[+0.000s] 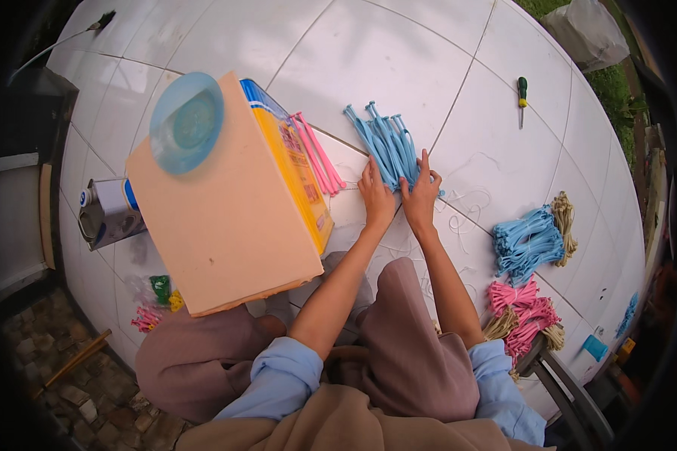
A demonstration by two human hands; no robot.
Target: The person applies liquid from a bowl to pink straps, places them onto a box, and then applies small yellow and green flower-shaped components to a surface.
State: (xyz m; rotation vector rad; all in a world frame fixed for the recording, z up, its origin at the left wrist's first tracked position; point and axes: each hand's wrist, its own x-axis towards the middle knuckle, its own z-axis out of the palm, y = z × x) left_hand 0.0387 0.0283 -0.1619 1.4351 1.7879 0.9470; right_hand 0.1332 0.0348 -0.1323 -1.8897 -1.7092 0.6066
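The person sat on a white tiled floor (399,68) with both arms stretched forward. The left hand (376,197) and the right hand (421,194) lay side by side, almost touching, palms down with fingers extended and pressed flat on the near ends of a fan of light blue plastic strips (387,143). Neither hand was closed around the strips; they rested on top of them. The strips spread away from the fingertips toward the far side, their knobbed ends pointing outward, so the bundle lay directly ahead of and partly under both hands.

Just to the left of the left hand lay a smaller bunch of pink plastic strips (317,154), its far end touching a large cardboard box (226,225) with a yellow and blue printed side. A round translucent blue lid (186,122) rested on top of the box. Left of the box stood a metal tin (109,210).

Well apart to the right, a heap of blue strips (526,242) lay beside a tan bundle (564,218), and nearer the person's right knee lay a heap of pink strips (525,312). A green-handled screwdriver (522,98) lay farther off on the floor, well beyond the right hand. Loose white threads (466,203) lay on the tiles just right of the right hand.
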